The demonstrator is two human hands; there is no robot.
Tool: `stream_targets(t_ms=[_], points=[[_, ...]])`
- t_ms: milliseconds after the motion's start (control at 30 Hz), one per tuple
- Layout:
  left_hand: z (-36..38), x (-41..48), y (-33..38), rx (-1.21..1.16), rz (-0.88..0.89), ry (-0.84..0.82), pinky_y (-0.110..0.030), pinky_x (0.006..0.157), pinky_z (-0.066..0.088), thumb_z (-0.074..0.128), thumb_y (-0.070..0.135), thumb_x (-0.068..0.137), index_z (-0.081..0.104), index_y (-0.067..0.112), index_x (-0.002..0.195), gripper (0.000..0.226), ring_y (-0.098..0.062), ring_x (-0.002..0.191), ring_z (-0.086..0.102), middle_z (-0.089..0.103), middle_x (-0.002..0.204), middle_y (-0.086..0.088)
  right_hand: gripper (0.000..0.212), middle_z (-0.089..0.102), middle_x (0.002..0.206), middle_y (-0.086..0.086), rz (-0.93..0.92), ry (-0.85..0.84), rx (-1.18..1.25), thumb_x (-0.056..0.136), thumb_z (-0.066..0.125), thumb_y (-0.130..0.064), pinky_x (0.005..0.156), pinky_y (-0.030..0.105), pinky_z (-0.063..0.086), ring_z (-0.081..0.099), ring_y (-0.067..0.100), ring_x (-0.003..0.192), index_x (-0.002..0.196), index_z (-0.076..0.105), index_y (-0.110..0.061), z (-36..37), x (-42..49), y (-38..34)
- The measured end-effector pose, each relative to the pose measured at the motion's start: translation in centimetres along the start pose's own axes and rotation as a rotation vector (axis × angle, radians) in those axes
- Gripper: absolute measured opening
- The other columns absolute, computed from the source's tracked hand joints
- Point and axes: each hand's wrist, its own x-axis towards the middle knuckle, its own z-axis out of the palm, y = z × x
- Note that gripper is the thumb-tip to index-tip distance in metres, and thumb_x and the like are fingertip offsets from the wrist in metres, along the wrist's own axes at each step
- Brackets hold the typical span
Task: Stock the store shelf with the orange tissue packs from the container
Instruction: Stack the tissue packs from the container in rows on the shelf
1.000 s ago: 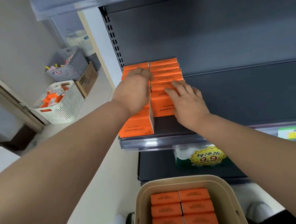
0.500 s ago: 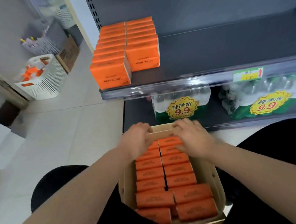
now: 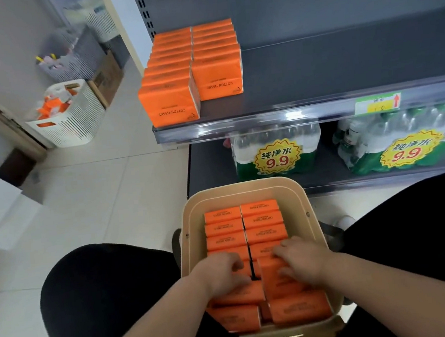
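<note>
- Pale tiled floor (image 3: 86, 181), dark shelf (image 3: 343, 75) ahead; we crouch before it.
- Left hand (image 3: 223, 274): ours, fingers curled down onto the packs (image 3: 244, 237) in the left row of the container (image 3: 191, 225); whether it grips one, we cannot tell.
- Right hand (image 3: 304, 263): fingers spread and bent over the right row, touching packs; grip unclear.
- Container: beige, between our knees, holding two rows of orange packs.
- Shelf: two rows of stocked packs (image 3: 192, 68) at its left end, rest bare.
- Lower shelf: water bottles (image 3: 276, 149) with 9.9 price tags.
- Far left: white basket (image 3: 75, 120) on floor.
</note>
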Motion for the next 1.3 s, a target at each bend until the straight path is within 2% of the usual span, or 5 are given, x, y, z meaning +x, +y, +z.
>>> stream_targets(t_ms=[333, 433, 600, 867, 1300], points=[[0.6, 0.6, 0.4, 0.16, 0.023, -0.045, -0.034, 0.107, 0.037, 0.05, 0.033, 0.094, 0.045, 0.017, 0.133, 0.042, -0.026, 0.126, 0.047, 0.05, 0.137, -0.007, 0.029, 0.055, 0.117, 0.005, 0.102, 0.156, 0.144, 0.086, 0.049, -0.018, 0.08, 0.03, 0.04, 0.056, 0.024, 0.103, 0.114, 0.041, -0.016, -2.3, -0.4, 0.8], [0.6, 0.8, 0.4, 0.289, 0.014, -0.06, -0.037, 0.107, 0.038, 0.056, 0.025, 0.091, 0.041, 0.017, 0.136, 0.047, -0.026, 0.126, 0.047, 0.048, 0.139, -0.007, 0.03, 0.056, 0.117, 0.003, 0.106, 0.225, 0.07, 0.089, 0.046, -0.019, 0.088, 0.034, 0.039, 0.055, 0.024, 0.104, 0.119, 0.039, -0.019, -3.0, -0.8, 0.6], [-2.4, 0.7, 0.8, 0.253, -0.064, 0.217, -0.039, 0.096, 0.045, 0.049, 0.016, 0.088, 0.044, 0.017, 0.127, 0.039, -0.026, 0.118, 0.049, 0.05, 0.129, -0.005, 0.045, 0.05, 0.13, -0.002, 0.16, 0.431, 0.051, 0.091, 0.043, -0.026, 0.101, 0.04, 0.034, 0.047, 0.021, 0.12, 0.136, 0.034, -0.029, -5.4, -0.9, 0.5], [-15.2, -1.7, 5.3, 0.122, 0.086, 0.721, -0.035, 0.086, 0.047, 0.059, 0.029, 0.085, 0.048, 0.019, 0.125, 0.043, -0.023, 0.108, 0.056, 0.057, 0.118, -0.003, 0.046, 0.053, 0.124, 0.0, 0.269, 0.839, -0.058, 0.089, 0.046, -0.028, 0.092, 0.041, 0.034, 0.048, 0.024, 0.117, 0.135, 0.04, -0.026, -16.7, -2.0, 2.2], [-29.6, 1.6, 9.9, 0.305, 0.129, 0.874, -0.039, 0.08, 0.046, 0.061, 0.017, 0.087, 0.044, 0.013, 0.124, 0.041, -0.032, 0.109, 0.052, 0.06, 0.112, -0.012, 0.056, 0.046, 0.125, 0.005, 0.362, 0.96, -0.109, 0.086, 0.056, -0.015, 0.096, 0.04, 0.031, 0.043, 0.026, 0.116, 0.138, 0.037, -0.024, -26.6, -0.3, 7.8]])
